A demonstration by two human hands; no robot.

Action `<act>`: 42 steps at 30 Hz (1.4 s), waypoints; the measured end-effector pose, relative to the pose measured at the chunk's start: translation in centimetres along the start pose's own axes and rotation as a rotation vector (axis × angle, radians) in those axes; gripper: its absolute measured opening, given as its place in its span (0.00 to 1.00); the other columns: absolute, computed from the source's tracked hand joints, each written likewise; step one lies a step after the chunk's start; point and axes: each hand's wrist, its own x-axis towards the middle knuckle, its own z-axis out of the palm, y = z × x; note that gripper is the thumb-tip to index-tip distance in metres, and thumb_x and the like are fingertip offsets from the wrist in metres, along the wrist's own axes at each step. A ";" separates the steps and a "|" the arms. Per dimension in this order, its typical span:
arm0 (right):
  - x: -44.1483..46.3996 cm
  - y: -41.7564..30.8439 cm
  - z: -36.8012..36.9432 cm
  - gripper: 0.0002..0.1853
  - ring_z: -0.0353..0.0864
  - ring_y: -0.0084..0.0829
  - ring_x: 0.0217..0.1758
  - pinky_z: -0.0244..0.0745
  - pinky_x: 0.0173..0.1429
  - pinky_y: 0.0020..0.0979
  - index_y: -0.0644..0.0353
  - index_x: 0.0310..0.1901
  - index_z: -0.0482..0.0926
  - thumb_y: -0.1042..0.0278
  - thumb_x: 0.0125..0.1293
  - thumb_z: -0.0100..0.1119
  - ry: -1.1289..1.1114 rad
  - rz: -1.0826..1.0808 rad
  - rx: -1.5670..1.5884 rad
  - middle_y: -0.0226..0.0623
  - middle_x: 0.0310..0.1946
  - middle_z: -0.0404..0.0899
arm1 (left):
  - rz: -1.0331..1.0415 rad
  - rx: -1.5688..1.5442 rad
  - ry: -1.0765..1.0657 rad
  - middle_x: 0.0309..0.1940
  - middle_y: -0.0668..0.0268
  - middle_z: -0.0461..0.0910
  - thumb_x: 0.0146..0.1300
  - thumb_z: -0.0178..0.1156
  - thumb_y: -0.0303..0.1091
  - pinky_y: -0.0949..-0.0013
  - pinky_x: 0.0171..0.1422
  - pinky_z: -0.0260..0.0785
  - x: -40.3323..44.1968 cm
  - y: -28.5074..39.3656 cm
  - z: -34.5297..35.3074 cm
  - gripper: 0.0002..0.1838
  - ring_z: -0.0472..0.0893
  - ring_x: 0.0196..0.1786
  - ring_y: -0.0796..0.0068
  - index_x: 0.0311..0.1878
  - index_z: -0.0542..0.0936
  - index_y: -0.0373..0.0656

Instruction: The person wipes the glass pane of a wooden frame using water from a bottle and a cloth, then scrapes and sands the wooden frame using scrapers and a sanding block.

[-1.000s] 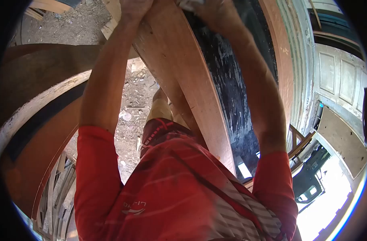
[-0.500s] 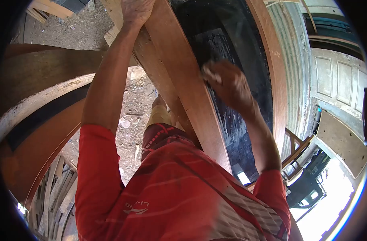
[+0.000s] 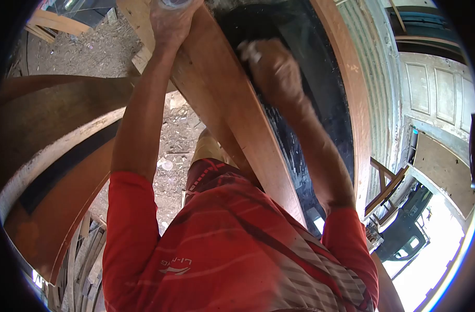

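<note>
Along the black panel [image 3: 313, 78] with its brown wooden frame [image 3: 232, 99], my right hand [image 3: 276, 70] is closed and pressed low over the dark surface near the inner edge. A small pale bit shows at its fingertips, blurred by motion. Whitish smears [image 3: 297, 166] mark the black surface below the hand. My left hand [image 3: 171, 23] is at the top edge of the view, beside the frame's left side. Its fingers curl around a round, whitish, cup-like thing [image 3: 174, 3], which is partly cut off.
A large curved wooden piece [image 3: 66, 114] with a dark band stands at left. Scrap wood strips [image 3: 84, 260] lie below it. Shavings cover the ground [image 3: 170, 135]. Corrugated metal sheet [image 3: 378, 93], a pale panelled door [image 3: 435, 93] and a dark vehicle [image 3: 404, 239] are at right.
My right hand has moved up and left along the black panel. The round whitish thing in my left hand has come into view at the top edge.
</note>
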 end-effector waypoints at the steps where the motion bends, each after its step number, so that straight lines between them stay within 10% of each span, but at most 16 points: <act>1: -0.6 -0.6 0.2 0.03 0.87 0.53 0.40 0.83 0.44 0.50 0.57 0.39 0.84 0.68 0.69 0.66 -0.016 -0.038 0.001 0.46 0.37 0.85 | -0.012 0.029 0.006 0.53 0.63 0.85 0.62 0.80 0.34 0.64 0.62 0.76 -0.1 0.1 0.0 0.29 0.84 0.56 0.66 0.64 0.79 0.40; 5: 1.5 1.6 -1.5 0.01 0.88 0.49 0.42 0.83 0.46 0.47 0.57 0.39 0.84 0.73 0.68 0.65 0.025 0.235 -0.020 0.45 0.39 0.86 | 0.059 0.088 0.002 0.46 0.64 0.88 0.60 0.83 0.39 0.64 0.58 0.77 0.1 -0.5 -0.3 0.22 0.85 0.50 0.71 0.51 0.85 0.37; 8: -0.4 -0.4 0.7 0.03 0.88 0.50 0.41 0.83 0.45 0.49 0.61 0.39 0.83 0.72 0.67 0.65 0.036 0.033 0.029 0.47 0.38 0.86 | 0.180 0.193 0.000 0.46 0.64 0.88 0.61 0.83 0.38 0.64 0.56 0.78 0.4 -0.4 -0.4 0.22 0.85 0.49 0.71 0.51 0.85 0.37; 13: 1.9 1.5 -1.5 0.03 0.88 0.52 0.40 0.84 0.45 0.50 0.61 0.39 0.84 0.72 0.66 0.66 0.045 0.313 -0.065 0.49 0.35 0.84 | -0.005 0.030 -0.067 0.50 0.60 0.84 0.57 0.85 0.41 0.60 0.57 0.78 0.5 0.4 -0.1 0.31 0.84 0.52 0.65 0.56 0.80 0.36; 17: -0.1 -1.5 0.2 0.03 0.90 0.49 0.42 0.86 0.46 0.47 0.58 0.41 0.84 0.73 0.67 0.64 0.051 0.122 0.055 0.47 0.36 0.86 | 0.095 0.195 -0.085 0.58 0.55 0.80 0.59 0.84 0.40 0.58 0.62 0.77 1.0 -0.3 -0.3 0.36 0.81 0.57 0.61 0.63 0.76 0.34; 22: 1.3 2.5 -1.3 0.10 0.88 0.40 0.36 0.84 0.40 0.42 0.59 0.43 0.85 0.64 0.80 0.58 0.168 0.376 -0.071 0.42 0.36 0.85 | 0.044 0.130 -0.081 0.59 0.54 0.79 0.60 0.83 0.40 0.55 0.66 0.74 0.7 0.0 -0.2 0.38 0.80 0.59 0.59 0.66 0.75 0.32; 26: -0.2 0.4 2.2 0.08 0.88 0.40 0.34 0.84 0.36 0.41 0.57 0.40 0.85 0.65 0.78 0.61 0.248 0.021 0.042 0.41 0.36 0.86 | 0.048 0.146 -0.089 0.61 0.54 0.79 0.60 0.83 0.39 0.57 0.68 0.74 0.7 0.3 0.0 0.41 0.80 0.61 0.60 0.69 0.72 0.32; 42: -3.2 3.2 -3.1 0.04 0.89 0.42 0.41 0.82 0.45 0.47 0.56 0.43 0.85 0.67 0.73 0.65 0.228 0.408 -0.186 0.39 0.40 0.88 | 0.077 0.104 -0.100 0.60 0.56 0.79 0.56 0.85 0.39 0.60 0.67 0.74 0.6 1.2 0.0 0.45 0.80 0.60 0.64 0.70 0.70 0.31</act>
